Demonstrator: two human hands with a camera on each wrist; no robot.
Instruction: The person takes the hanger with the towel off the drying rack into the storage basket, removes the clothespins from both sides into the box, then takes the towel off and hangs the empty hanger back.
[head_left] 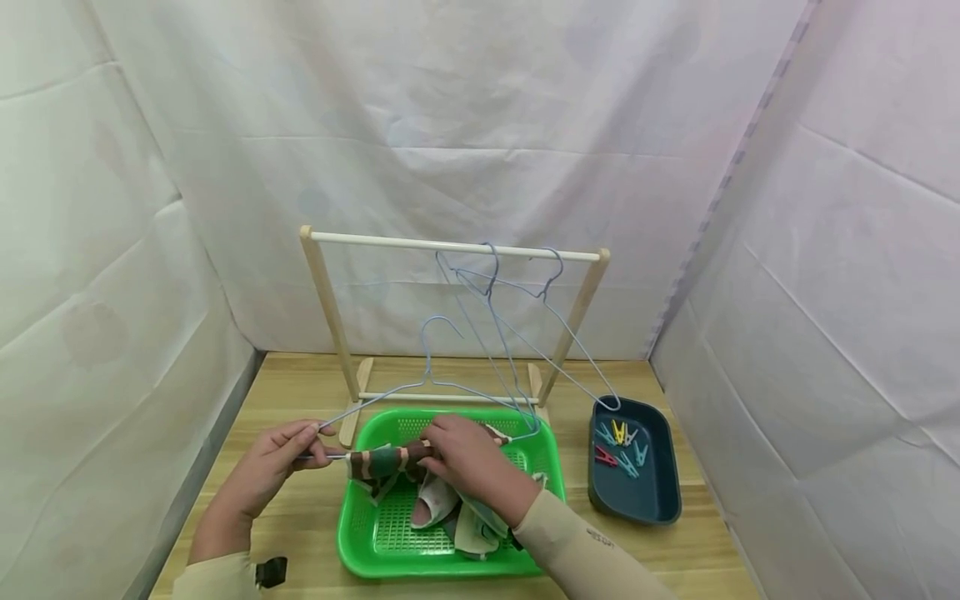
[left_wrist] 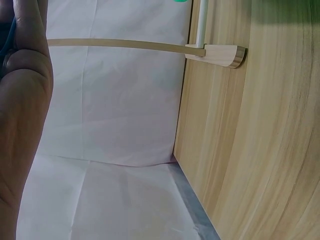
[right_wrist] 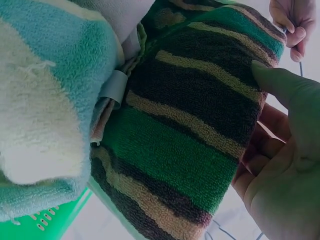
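Observation:
In the head view my left hand (head_left: 273, 462) grips the left corner of a blue wire hanger (head_left: 428, 377), with its hook pointing up. A towel (head_left: 384, 461) striped in brown, green and tan lies over the hanger's lower bar. On the towel's right part is my right hand (head_left: 474, 457); the right wrist view shows the thumb and fingers pinching the edge of the striped cloth (right_wrist: 190, 130). Both hands are above or beside a green plastic basket (head_left: 450, 570) holding other small cloths (head_left: 474, 533). The left wrist view catches only part of the left hand (left_wrist: 25, 85).
Behind the basket stands a wooden rack with a white bar (head_left: 390, 242), where other blue hangers (head_left: 577, 337) hang. To the right, a dark tray (head_left: 662, 492) contains several coloured clothespins (head_left: 627, 465). White cloth walls (head_left: 480, 100) surround the wooden table (head_left: 300, 383).

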